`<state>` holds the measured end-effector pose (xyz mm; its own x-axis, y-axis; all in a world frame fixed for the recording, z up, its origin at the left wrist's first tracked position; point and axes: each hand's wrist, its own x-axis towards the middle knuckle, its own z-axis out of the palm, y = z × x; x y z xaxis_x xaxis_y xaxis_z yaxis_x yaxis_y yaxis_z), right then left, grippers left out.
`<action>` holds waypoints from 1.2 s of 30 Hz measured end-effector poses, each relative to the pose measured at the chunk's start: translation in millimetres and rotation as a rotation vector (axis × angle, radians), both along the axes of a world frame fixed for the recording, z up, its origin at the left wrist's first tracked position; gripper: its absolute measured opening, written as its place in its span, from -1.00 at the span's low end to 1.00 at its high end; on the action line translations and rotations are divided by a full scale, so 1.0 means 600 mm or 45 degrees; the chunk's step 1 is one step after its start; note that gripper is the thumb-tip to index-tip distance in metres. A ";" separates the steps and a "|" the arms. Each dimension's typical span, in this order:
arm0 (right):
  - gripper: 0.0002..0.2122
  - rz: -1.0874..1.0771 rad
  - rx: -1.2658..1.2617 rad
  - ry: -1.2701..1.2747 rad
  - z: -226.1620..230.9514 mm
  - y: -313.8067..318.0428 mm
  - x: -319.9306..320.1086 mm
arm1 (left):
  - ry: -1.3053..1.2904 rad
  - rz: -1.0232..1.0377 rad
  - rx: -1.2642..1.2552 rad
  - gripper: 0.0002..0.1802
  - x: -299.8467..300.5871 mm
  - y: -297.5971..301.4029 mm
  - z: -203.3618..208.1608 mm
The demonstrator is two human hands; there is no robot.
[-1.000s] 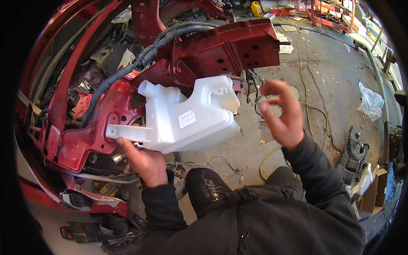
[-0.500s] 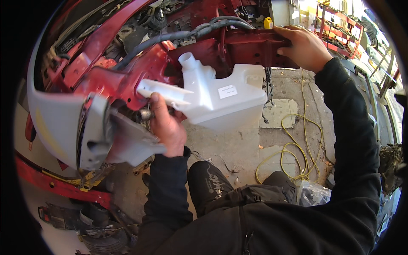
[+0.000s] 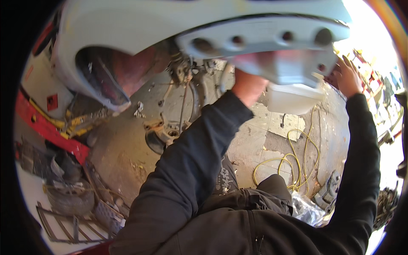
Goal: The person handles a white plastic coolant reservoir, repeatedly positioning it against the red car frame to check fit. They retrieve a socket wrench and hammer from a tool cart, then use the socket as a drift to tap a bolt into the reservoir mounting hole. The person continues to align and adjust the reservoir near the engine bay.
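Observation:
A pale grey-blue car body panel (image 3: pixel 140 21), probably a fender, spans the top, with a row of holes along its inner flange (image 3: pixel 263 38). My left hand (image 3: pixel 250 87) reaches under that flange; its fingers are hidden, so its grip does not show. Below the flange, right of that hand, hangs the white plastic tank (image 3: pixel 295 100), its upper part covered by the panel. At the panel's right end is my right hand (image 3: pixel 349 78), somewhat blurred, fingers apart and pointing up. It looks close against the end of the bodywork.
Suspension parts (image 3: pixel 180 72) and a brake disc (image 3: pixel 155 140) stand at the left-centre. A yellow cable (image 3: pixel 293 159) lies coiled on the floor beside a clear plastic bag (image 3: pixel 307 210). Far left are a red beam (image 3: pixel 51 123) and a tyre (image 3: pixel 70 199).
The view has swung so the grey panel covers the top and hides the red engine bay. My left hand has moved right and under the panel; the tank now shows lower, mostly covered.

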<state>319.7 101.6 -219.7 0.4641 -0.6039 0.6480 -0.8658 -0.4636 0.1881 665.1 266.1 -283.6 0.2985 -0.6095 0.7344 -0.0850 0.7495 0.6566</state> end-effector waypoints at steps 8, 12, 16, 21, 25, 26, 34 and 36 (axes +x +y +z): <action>-0.11 0.616 0.360 0.176 -0.063 0.222 0.109 | 0.031 -0.139 0.308 -0.47 0.010 0.012 0.000; -0.12 0.478 0.253 0.120 -0.068 0.215 0.157 | 0.040 -0.116 0.190 -0.42 -0.008 0.014 -0.018; -0.25 0.451 0.437 0.013 -0.068 0.214 0.158 | 0.387 0.364 0.067 -0.71 -0.080 0.107 -0.127; -0.48 0.396 0.310 0.098 -0.068 0.227 0.160 | 0.629 -0.048 0.581 -0.72 -0.153 0.243 -0.294; -0.43 0.240 0.452 0.103 -0.062 0.232 0.164 | 0.492 -0.190 0.953 -0.71 -0.161 0.239 -0.362; -0.42 0.319 0.393 0.107 -0.062 0.231 0.164 | 0.498 -0.280 0.992 -0.71 -0.162 0.232 -0.367; -0.46 0.310 0.623 -0.049 -0.055 0.223 0.158 | 0.509 -0.317 0.979 -0.71 -0.144 0.206 -0.372; -0.46 0.334 0.646 0.001 -0.049 0.220 0.159 | 0.528 -0.382 1.040 -0.70 -0.137 0.208 -0.373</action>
